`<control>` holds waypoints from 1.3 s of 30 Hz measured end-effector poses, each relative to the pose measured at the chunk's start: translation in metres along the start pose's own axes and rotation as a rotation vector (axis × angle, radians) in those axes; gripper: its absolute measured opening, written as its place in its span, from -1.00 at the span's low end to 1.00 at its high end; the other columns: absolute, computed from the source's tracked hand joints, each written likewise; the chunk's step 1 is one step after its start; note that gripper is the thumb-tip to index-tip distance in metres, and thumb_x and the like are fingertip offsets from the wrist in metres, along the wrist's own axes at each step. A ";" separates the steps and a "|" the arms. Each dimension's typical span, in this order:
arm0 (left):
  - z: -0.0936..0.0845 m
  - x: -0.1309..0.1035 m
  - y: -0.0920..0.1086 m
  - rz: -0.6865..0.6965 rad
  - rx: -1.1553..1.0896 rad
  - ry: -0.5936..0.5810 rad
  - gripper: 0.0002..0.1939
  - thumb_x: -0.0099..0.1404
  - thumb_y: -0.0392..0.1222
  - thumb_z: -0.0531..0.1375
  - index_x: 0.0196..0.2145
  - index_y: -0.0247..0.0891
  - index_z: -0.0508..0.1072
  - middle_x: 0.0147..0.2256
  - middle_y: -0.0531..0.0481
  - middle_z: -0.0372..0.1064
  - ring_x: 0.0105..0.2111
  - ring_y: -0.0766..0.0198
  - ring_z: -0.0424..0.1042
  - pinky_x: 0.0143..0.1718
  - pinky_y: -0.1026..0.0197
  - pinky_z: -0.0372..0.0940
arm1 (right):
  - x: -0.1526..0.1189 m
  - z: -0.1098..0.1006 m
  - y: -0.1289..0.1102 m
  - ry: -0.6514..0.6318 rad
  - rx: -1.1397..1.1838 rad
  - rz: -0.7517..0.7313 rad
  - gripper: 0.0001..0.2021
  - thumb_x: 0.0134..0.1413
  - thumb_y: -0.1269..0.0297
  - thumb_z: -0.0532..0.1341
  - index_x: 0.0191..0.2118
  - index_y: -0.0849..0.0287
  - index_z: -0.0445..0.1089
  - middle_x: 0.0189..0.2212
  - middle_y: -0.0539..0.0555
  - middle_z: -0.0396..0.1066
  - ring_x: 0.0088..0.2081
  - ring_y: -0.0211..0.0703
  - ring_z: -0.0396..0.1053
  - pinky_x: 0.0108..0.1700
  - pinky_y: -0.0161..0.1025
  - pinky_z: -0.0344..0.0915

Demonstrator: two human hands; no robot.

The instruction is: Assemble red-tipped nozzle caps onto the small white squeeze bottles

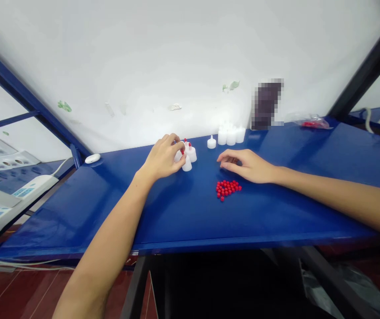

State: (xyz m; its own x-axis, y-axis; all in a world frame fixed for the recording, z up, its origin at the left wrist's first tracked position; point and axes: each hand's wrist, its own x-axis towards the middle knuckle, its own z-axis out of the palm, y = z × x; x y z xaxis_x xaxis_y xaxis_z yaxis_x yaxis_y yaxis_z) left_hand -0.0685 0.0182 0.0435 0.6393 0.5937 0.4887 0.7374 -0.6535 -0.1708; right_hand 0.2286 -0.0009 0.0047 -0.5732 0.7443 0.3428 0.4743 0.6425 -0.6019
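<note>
Left hand pinches cap, bottle below; right hand curled, contents unclear. Straight pressure probably best, sparing capped bottles just behind.

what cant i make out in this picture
All in the head view:
- Bottle count in the red-tipped group: partly hidden by the left hand.
- Anything inside the right hand: hidden by the hand itself.
- Whatever lies under the pixelated patch: masked.
- Red contents of the plastic bag: too small and blurred.
</note>
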 end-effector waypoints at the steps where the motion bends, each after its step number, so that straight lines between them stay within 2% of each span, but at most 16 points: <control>1: 0.000 0.000 0.000 -0.022 0.020 -0.001 -0.80 0.29 -0.12 0.14 -0.20 -0.25 0.46 -0.09 -0.17 0.32 -0.15 0.05 0.32 -0.09 0.03 0.25 | 0.000 0.000 0.000 0.000 -0.004 0.000 -0.72 0.26 0.13 0.14 -0.06 0.15 0.44 -0.25 0.10 0.56 -0.27 -0.08 0.48 -0.19 -0.14 0.38; 4: -0.003 0.000 0.001 -0.102 0.039 0.048 -0.75 0.26 -0.11 0.16 -0.12 -0.23 0.42 -0.14 -0.14 0.32 -0.18 0.06 0.32 -0.12 0.01 0.20 | 0.000 0.000 0.000 0.005 -0.037 0.006 -0.73 0.25 0.15 0.13 -0.06 0.16 0.44 -0.25 0.10 0.55 -0.31 -0.10 0.47 -0.22 -0.15 0.38; 7: -0.008 0.003 0.007 -0.149 -0.065 0.164 -0.88 0.29 -0.14 0.12 -0.27 -0.24 0.35 -0.28 -0.05 0.29 -0.26 0.14 0.30 -0.16 0.06 0.15 | 0.002 -0.001 0.005 0.040 -0.099 0.030 -0.73 0.23 0.17 0.14 -0.06 0.17 0.44 -0.19 0.13 0.53 -0.35 -0.11 0.45 -0.25 -0.14 0.38; 10: -0.012 0.009 0.022 -0.117 -0.252 0.268 -0.84 0.32 -0.19 0.07 -0.41 -0.23 0.20 -0.40 0.03 0.22 -0.38 0.25 0.22 -0.23 0.12 0.11 | 0.010 -0.001 0.012 0.056 -0.174 0.039 -0.68 0.21 0.18 0.15 0.00 0.18 0.44 0.03 0.21 0.45 -0.37 -0.12 0.46 -0.19 -0.06 0.42; 12: -0.012 0.013 0.037 -0.082 -0.417 0.304 -0.79 0.32 -0.19 0.06 -0.45 -0.21 0.11 -0.46 0.07 0.15 -0.44 0.29 0.14 -0.31 0.16 0.08 | 0.019 0.000 0.018 0.039 -0.235 0.041 -0.62 0.22 0.17 0.14 0.10 0.16 0.41 0.21 0.27 0.30 -0.26 -0.04 0.50 -0.08 0.03 0.42; 14: -0.008 0.016 0.052 -0.071 -0.578 0.280 -0.75 0.33 -0.19 0.05 -0.47 -0.20 0.05 -0.50 0.11 0.05 -0.48 0.32 0.07 -0.37 0.19 0.04 | 0.029 0.002 0.023 0.017 -0.297 0.047 -0.54 0.22 0.16 0.14 0.21 0.15 0.34 0.33 0.29 0.13 0.00 0.14 0.46 0.08 0.12 0.36; 16: -0.002 0.017 0.064 -0.063 -0.706 0.204 -0.73 0.34 -0.18 0.05 -0.48 -0.20 0.03 -0.52 0.13 -0.01 -0.49 0.33 0.02 -0.40 0.20 0.00 | 0.039 0.003 0.026 -0.011 -0.345 0.053 -0.46 0.22 0.16 0.15 0.29 0.16 0.26 0.37 0.31 0.06 0.26 0.26 0.24 0.23 0.18 0.23; 18: 0.006 0.016 0.073 -0.073 -0.792 0.111 -0.72 0.34 -0.18 0.05 -0.48 -0.20 0.03 -0.52 0.14 -0.04 -0.49 0.35 -0.01 -0.42 0.22 -0.02 | 0.050 0.004 0.028 -0.050 -0.374 0.068 -0.41 0.22 0.16 0.16 0.33 0.18 0.20 0.38 0.32 0.04 0.37 0.29 0.06 0.32 0.20 0.11; 19: 0.010 0.015 0.076 -0.085 -0.826 0.066 -0.71 0.34 -0.17 0.05 -0.49 -0.20 0.02 -0.52 0.15 -0.06 -0.49 0.35 -0.03 -0.43 0.22 -0.03 | 0.054 0.004 0.029 -0.069 -0.382 0.076 -0.40 0.22 0.15 0.16 0.34 0.19 0.18 0.38 0.33 0.04 0.38 0.30 0.04 0.33 0.21 0.08; 23: 0.020 0.010 0.082 -0.130 -0.963 -0.081 -0.67 0.34 -0.15 0.06 -0.51 -0.20 -0.01 -0.55 0.18 -0.13 -0.52 0.38 -0.10 -0.47 0.24 -0.08 | 0.069 0.005 0.031 -0.107 -0.388 0.045 -0.39 0.22 0.15 0.14 0.34 0.21 0.18 0.31 0.34 0.17 0.29 0.30 0.21 0.27 0.20 0.18; 26: 0.025 0.007 0.084 -0.155 -1.043 -0.148 -0.63 0.34 -0.12 0.07 -0.53 -0.20 -0.04 -0.57 0.20 -0.17 -0.54 0.40 -0.15 -0.49 0.25 -0.12 | 0.073 0.007 0.032 -0.090 -0.417 -0.002 -0.42 0.21 0.17 0.14 0.30 0.28 0.22 0.24 0.36 0.26 0.22 0.27 0.29 0.23 0.16 0.25; 31: 0.032 0.007 0.086 -0.186 -1.029 -0.118 -0.62 0.25 -0.19 0.10 -0.55 -0.20 -0.09 -0.56 0.19 -0.22 -0.52 0.40 -0.16 -0.47 0.23 -0.15 | 0.061 0.006 0.028 -0.009 -0.469 -0.059 -0.45 0.22 0.18 0.12 0.27 0.32 0.26 0.21 0.36 0.29 0.17 0.27 0.34 0.18 0.16 0.30; 35: 0.036 0.008 0.085 -0.160 -0.922 -0.106 -0.68 0.15 -0.30 0.07 -0.54 -0.22 -0.10 -0.54 0.17 -0.25 -0.50 0.38 -0.19 -0.45 0.20 -0.18 | 0.044 -0.003 0.019 0.098 -0.408 -0.189 -0.53 0.24 0.23 0.10 0.22 0.25 0.34 0.16 0.30 0.36 0.13 0.18 0.38 0.14 0.11 0.35; 39: 0.037 0.010 0.085 -0.179 -0.896 -0.121 -0.69 0.15 -0.29 0.04 -0.55 -0.22 -0.11 -0.55 0.16 -0.26 -0.50 0.38 -0.19 -0.45 0.19 -0.20 | 0.025 -0.009 0.011 0.129 -0.306 -0.248 -0.63 0.26 0.26 0.10 0.09 0.20 0.45 0.03 0.21 0.48 -0.10 0.01 0.50 -0.11 -0.06 0.47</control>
State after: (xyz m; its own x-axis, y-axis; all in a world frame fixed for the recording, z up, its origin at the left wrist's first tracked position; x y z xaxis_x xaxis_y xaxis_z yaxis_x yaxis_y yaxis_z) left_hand 0.0083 -0.0141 0.0020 0.5875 0.7332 0.3424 0.4152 -0.6363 0.6502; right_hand 0.2259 0.0266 0.0133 -0.6157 0.5642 0.5501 0.5201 0.8154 -0.2542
